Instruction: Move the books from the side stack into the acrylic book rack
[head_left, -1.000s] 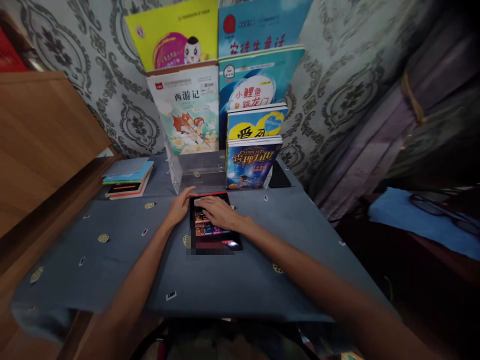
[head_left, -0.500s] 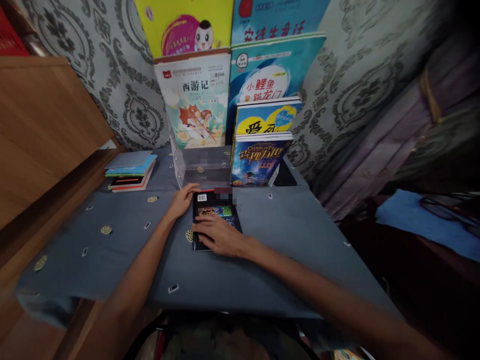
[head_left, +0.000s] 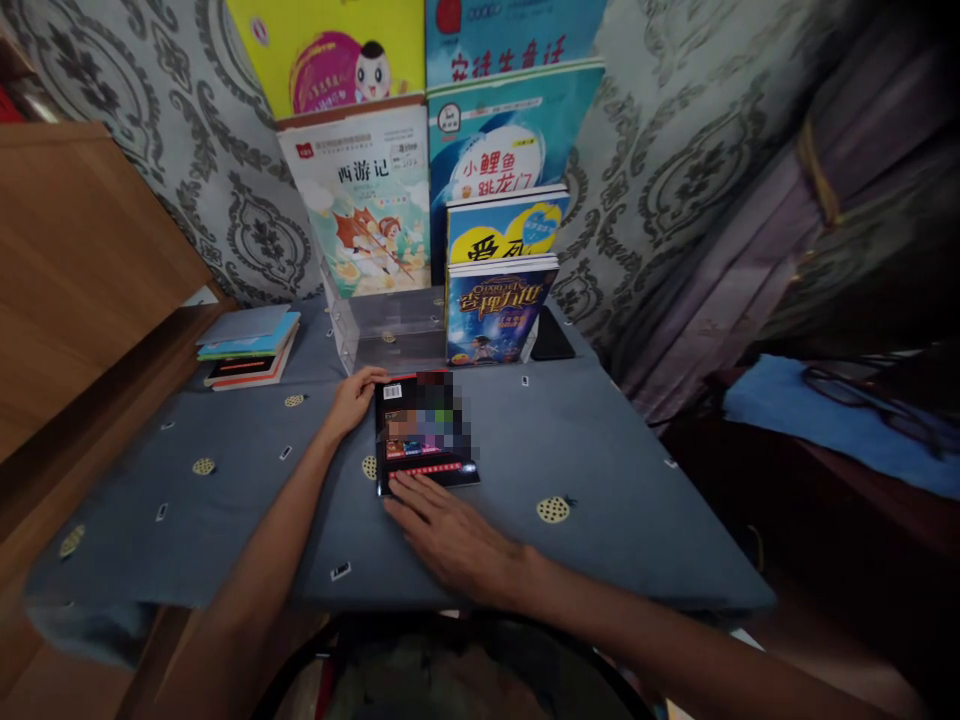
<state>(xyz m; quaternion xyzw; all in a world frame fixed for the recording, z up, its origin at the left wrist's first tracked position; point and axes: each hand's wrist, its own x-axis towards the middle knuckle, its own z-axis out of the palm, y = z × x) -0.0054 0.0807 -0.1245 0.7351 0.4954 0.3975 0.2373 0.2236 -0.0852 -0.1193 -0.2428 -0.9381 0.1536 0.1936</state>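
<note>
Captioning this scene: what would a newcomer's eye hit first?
Probably the bright books standing in tiers at the table's back, the yellow one at upper left loudest. Next, the black book lying flat in front, left hand at its far left corner, right hand at its near edge.

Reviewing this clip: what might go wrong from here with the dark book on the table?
The glossy black rectangular book could skid if pressed unevenly, since the right hand's fingers lie over only its near edge. Pushed forward, it might knock the clear plastic stand close beyond its far edge, jarring the upright blue-purple paperback. The grey-blue patterned tablecloth might bunch if the left hand, at the book's far-left corner, drags.
</note>
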